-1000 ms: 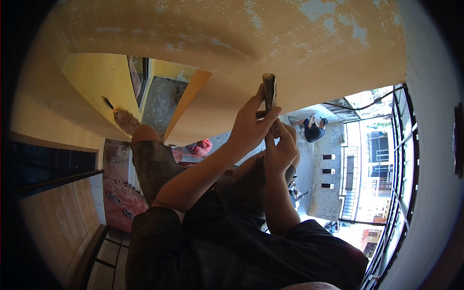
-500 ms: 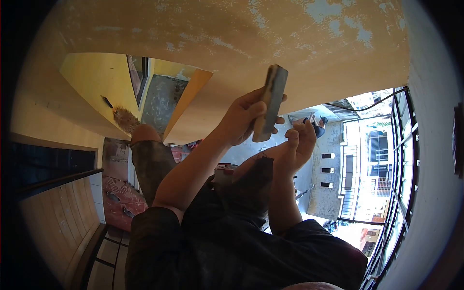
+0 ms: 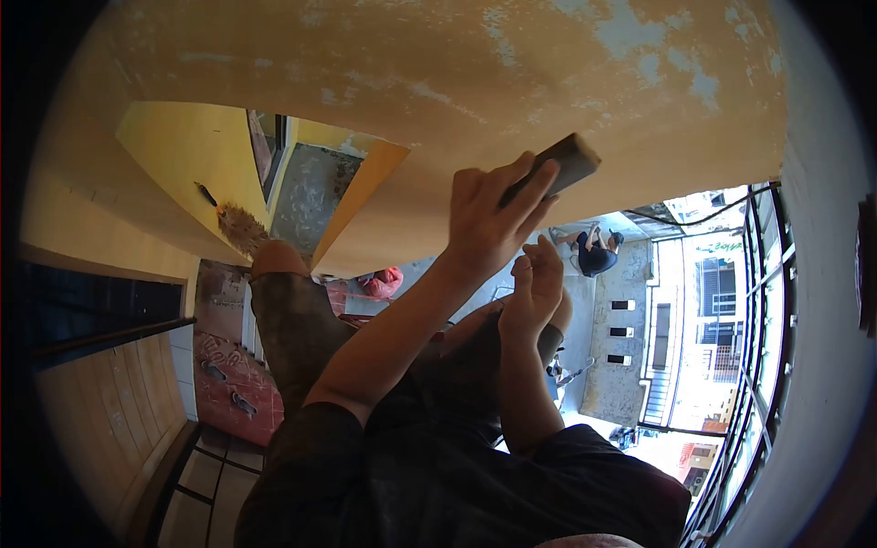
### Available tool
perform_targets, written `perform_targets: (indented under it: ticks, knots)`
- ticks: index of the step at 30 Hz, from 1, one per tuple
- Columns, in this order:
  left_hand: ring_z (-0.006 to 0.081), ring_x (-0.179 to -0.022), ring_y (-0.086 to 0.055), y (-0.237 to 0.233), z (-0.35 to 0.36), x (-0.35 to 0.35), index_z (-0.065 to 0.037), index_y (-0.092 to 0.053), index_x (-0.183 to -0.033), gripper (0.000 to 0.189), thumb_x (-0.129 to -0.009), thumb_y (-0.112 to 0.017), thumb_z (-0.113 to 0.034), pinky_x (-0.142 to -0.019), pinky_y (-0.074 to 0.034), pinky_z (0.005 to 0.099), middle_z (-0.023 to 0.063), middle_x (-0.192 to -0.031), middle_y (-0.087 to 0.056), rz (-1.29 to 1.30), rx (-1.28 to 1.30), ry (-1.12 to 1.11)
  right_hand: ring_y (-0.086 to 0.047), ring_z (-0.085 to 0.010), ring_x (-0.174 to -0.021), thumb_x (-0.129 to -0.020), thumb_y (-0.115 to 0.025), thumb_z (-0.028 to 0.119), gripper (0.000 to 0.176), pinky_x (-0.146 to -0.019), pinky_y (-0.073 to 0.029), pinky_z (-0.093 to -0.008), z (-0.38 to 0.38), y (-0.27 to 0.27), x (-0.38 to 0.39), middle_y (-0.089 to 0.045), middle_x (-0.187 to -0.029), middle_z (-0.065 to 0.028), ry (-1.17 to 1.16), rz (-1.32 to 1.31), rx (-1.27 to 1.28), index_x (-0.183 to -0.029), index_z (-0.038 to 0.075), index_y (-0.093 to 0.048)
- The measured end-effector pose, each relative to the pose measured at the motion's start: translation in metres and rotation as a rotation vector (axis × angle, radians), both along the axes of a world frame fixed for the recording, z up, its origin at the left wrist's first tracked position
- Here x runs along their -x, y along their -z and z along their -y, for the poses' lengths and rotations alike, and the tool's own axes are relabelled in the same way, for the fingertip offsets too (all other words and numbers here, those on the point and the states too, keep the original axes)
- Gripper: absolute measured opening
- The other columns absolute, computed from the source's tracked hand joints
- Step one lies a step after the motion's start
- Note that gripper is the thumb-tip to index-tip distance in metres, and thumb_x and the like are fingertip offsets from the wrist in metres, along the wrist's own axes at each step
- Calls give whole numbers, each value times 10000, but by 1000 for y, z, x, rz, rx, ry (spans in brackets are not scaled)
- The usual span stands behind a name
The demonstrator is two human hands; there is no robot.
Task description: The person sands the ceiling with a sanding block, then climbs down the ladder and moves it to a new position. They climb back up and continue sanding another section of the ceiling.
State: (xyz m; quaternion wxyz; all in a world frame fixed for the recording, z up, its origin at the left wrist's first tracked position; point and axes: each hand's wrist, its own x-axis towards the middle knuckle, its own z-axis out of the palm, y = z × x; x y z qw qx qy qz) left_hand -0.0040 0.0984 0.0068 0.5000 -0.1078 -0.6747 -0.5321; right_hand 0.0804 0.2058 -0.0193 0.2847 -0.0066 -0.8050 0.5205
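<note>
My left hand (image 3: 489, 224), just right of the middle of the frame, is clamped on a grey-brown rectangular block (image 3: 565, 163). The fingers lie spread over its near face and the thumb is tucked under. The block sticks out to the upper right of my knuckles, tilted, with its far end up against the worn orange-yellow plastered wall (image 3: 384, 64) that fills the top of the frame. That wall carries pale blue-grey patches of peeled paint (image 3: 639, 36) towards the upper right.

My right hand (image 3: 534, 285) sits just below the left, near it but apart from the block. Its fingers are curled in and its back is turned to me. I cannot tell whether anything lies in the palm.

My bent knee in dark trousers (image 3: 288, 306) rises at centre left. Beside it, a brown bristly tuft (image 3: 242, 228) hangs against a yellow wall face. A crumpled red cloth (image 3: 385, 279) lies on the ground beyond my forearm. Right of my hands, another person in dark clothes (image 3: 596, 258) crouches on grey concrete. A white barred metal grille (image 3: 763, 301) runs down the right edge.
</note>
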Motion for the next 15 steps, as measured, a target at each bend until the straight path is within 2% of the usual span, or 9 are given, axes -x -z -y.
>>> perform_targets:
  ticks: [2, 6, 12, 14, 15]
  knots:
    - [148, -870, -527, -6, -9, 19, -175, -675, -1176, 529, -676, -839, -231, -753, -373, 322, 7, -1104, -631, -73, 38, -128, -518, -109, -790, -924, -592, 88, 378, -720, -445, -230, 2, 2, 1, -580, -1015, -73, -21, 42, -2, -1266, -36, -492]
    - [140, -836, -503, -25, -13, 48, -241, -666, -1186, 516, -696, -814, -304, -778, -331, 351, -30, -1103, -621, -111, 33, -291, -518, -108, -794, -923, -594, 99, 377, -723, -447, -231, 0, 2, 4, -580, -1012, -68, 16, 57, -35, -1260, -38, -497]
    - [138, -877, -522, 6, -39, 49, -274, -662, -1194, 523, -694, -817, -280, -791, -321, 347, -2, -1084, -620, -54, -1, -326, -524, -111, -811, -930, -583, 78, 351, -751, -454, -241, -8, 14, 8, -581, -1008, -74, 8, 95, -4, -1247, -47, -497]
    - [140, -893, -526, -11, -43, 53, -271, -662, -1195, 527, -691, -819, -273, -799, -318, 346, 3, -1063, -615, -81, -10, -306, -539, -123, -901, -911, -608, 48, 363, -837, -459, -271, -11, 20, 10, -584, -1041, -85, -52, 125, 135, -1255, -23, -515]
    - [143, -910, -530, -19, -43, 56, -269, -663, -1195, 532, -688, -820, -265, -806, -316, 345, 8, -1042, -611, -120, -26, -284, -539, -123, -901, -911, -608, 48, 363, -837, -459, -271, -14, 21, 12, -584, -1041, -85, -53, 154, 127, -1255, -23, -515]
